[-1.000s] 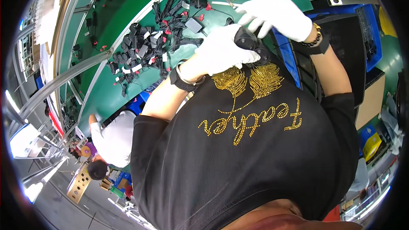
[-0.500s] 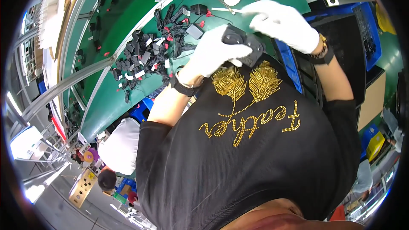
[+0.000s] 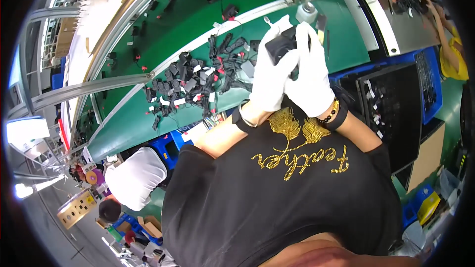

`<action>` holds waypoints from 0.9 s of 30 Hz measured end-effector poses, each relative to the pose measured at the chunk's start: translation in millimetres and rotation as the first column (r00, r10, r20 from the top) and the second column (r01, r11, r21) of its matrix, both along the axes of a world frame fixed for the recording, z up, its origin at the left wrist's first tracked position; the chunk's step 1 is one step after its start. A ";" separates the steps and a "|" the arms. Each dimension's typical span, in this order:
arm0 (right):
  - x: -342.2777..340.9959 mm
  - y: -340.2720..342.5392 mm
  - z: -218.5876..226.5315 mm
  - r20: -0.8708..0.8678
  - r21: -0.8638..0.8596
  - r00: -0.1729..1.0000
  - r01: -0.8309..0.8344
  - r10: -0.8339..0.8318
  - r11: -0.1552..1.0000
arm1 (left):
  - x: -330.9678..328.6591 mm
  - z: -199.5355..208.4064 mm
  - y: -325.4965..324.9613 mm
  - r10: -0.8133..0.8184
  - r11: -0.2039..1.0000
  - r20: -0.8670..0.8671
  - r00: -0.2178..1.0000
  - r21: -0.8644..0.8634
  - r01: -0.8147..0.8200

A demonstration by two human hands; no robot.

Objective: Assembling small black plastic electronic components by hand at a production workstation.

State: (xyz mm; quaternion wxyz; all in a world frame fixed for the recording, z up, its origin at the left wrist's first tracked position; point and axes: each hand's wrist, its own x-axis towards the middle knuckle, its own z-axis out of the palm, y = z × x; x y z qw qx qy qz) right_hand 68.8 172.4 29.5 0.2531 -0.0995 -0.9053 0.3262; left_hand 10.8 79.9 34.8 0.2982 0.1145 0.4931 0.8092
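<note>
My two gloved hands are together above the near edge of the green workbench (image 3: 341, 34). My left hand (image 3: 267, 81) is closed around a black adapter block (image 3: 281, 45), thumb across its near face. Against the block's other side, my right hand (image 3: 312, 81) is closed too, its fingers upright. The gloves hide part of the block, so whether a second piece is in there I cannot tell. Left of my hands lies a heap of black power adapters (image 3: 185, 81) with bundled cables, white labels and red bits.
A clear bottle (image 3: 307, 13) stands beyond my hands. To the right are a black tray (image 3: 401, 89) holding labelled black parts and a blue crate (image 3: 436, 81). Metal rails (image 3: 118, 78) cross the left. A person in white (image 3: 136, 178) sits lower left; another in yellow (image 3: 456, 59) works upper right.
My right hand has come in from the far right and closed on the black block beside my left hand. The left hand has turned more upright. The view has shifted, bringing the bottle into sight.
</note>
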 end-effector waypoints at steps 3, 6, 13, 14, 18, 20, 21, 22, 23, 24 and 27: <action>-15.6 4.5 -15.0 -0.097 -0.107 0.995 0.003 -0.013 0.994 | -7.3 0.7 -2.5 -0.154 0.973 0.109 0.982 0.192 0.131; -26.8 9.8 -21.3 -0.071 -0.722 0.996 -0.017 -0.049 0.692 | -23.8 -21.3 -16.8 -0.278 0.960 -0.040 0.960 -0.031 0.277; -40.1 47.0 -1.6 -0.564 -0.618 0.823 -0.475 -0.067 -0.627 | -194.6 -51.3 0.2 -0.349 0.760 -0.877 0.330 -0.471 -0.449; -41.9 46.3 -0.8 -0.586 -0.599 0.808 -0.489 -0.069 -0.634 | -228.8 -77.0 3.2 -0.456 0.661 -0.840 0.295 -0.541 -0.520; -51.0 37.8 5.7 -0.508 -0.574 0.853 -0.440 -0.122 -0.691 | -330.7 -172.2 11.1 -0.493 0.374 -0.699 0.518 -0.708 -0.599; -51.7 32.9 8.0 -0.351 -0.600 0.917 -0.376 -0.190 -0.706 | -350.9 -205.6 12.9 -0.529 0.213 -0.667 0.525 -0.703 -0.679; -52.0 32.4 8.5 -0.377 -0.624 0.911 -0.382 -0.166 -0.681 | -354.0 -216.4 13.7 -0.548 0.164 -0.644 0.534 -0.709 -0.686; -50.9 33.4 7.2 -0.397 -0.649 0.906 -0.389 -0.145 -0.654 | -353.1 -225.0 18.2 -0.568 0.117 -0.619 0.542 -0.713 -0.691; -45.4 37.0 3.6 -0.394 -0.645 0.902 -0.408 -0.177 -0.646 | -343.0 -215.8 35.3 -0.596 0.064 -0.571 0.564 -0.734 -0.676; -38.7 41.3 -3.3 -0.375 -0.654 0.901 -0.425 -0.219 -0.626 | -335.8 -203.4 54.4 -0.619 0.007 -0.524 0.585 -0.749 -0.663; -32.3 36.2 -0.5 -0.242 -0.741 0.939 -0.341 -0.243 -0.579 | -363.9 -217.9 30.8 -0.560 0.068 -0.576 0.595 -0.748 -0.660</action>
